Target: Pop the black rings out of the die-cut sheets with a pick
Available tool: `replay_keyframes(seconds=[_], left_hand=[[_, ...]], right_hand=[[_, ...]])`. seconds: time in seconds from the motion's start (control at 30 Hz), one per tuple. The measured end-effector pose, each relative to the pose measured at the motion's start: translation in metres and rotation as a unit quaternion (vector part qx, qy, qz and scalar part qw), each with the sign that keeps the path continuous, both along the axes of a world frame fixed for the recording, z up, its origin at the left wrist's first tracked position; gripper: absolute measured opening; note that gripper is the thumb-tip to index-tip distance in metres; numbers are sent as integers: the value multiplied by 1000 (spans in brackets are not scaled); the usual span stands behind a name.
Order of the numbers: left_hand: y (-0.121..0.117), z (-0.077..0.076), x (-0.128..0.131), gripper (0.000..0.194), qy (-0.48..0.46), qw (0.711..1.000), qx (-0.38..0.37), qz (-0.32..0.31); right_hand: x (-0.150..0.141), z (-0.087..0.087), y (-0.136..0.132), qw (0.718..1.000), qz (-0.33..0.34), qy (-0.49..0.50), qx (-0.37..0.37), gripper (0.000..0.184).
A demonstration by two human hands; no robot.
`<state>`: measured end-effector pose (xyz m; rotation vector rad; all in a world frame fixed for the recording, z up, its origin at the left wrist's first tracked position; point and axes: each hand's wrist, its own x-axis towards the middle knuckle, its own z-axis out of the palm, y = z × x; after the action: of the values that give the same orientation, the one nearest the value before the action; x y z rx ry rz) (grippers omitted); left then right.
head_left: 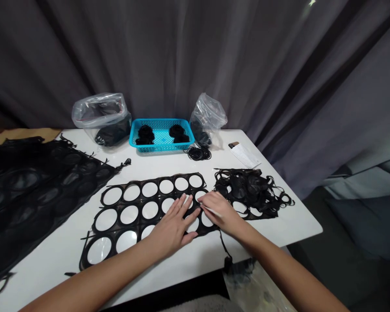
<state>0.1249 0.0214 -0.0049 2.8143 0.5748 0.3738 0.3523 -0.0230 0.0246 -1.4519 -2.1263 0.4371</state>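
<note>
My left hand (173,226) lies flat with its fingers spread on a thin black sheet (141,204) cut with rows of round holes. The white table shows through those holes. Pinched in my right hand (221,211) is a slim pale tool (212,211), like a pen or a pair of tweezers. Its tip meets the sheet beside my left fingertips, and my fingers partly hide it. Just right of my right hand, a tangled heap of black rings and strips (251,188) covers the sheet's right end.
More black holed sheet (48,186) spreads over the table's left side. Behind stand a blue basket (162,147) holding black bundles, a clear bag (100,112) and another clear bag (209,112). Black rings (199,153) lie before the basket. White paper (245,156) partly covers a phone (233,144).
</note>
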Motion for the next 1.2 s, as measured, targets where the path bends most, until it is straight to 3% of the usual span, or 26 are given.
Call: replay_keyframes(seconds=[0.07, 0.13, 0.23, 0.3, 0.37, 0.47, 0.6, 1.03, 1.2], left_hand=[[0, 0, 1, 65, -3, 1000, -6, 9], [2, 2, 1, 63, -3, 1000, -9, 11], [3, 8, -3, 65, 3, 1000, -14, -6], [2, 12, -10, 72, 12, 1000, -12, -15], [-1, 13, -21, 78, 15, 1000, 2, -2], [-5, 11, -37, 69, 1, 999, 28, 25], [-7, 8, -46, 58, -3, 999, 22, 24], [-12, 1, -45, 56, -4, 999, 18, 47], [-12, 2, -45, 59, 8, 999, 28, 45]], right_hand=[[10, 4, 11, 994, -35, -94, 37, 15], [30, 10, 29, 977, -147, -138, 72, 16], [58, 19, 54, 943, -296, -115, 97, 16], [62, 22, 60, 941, -326, -53, 77, 16], [48, 22, 57, 956, -290, 30, 26, 18], [9, 16, 40, 971, -178, 144, -72, 16], [-35, 7, 18, 968, -74, 195, -137, 11], [-42, -1, 11, 974, -62, 179, -121, 8], [-46, 1, 3, 996, -9, 81, -40, 11]])
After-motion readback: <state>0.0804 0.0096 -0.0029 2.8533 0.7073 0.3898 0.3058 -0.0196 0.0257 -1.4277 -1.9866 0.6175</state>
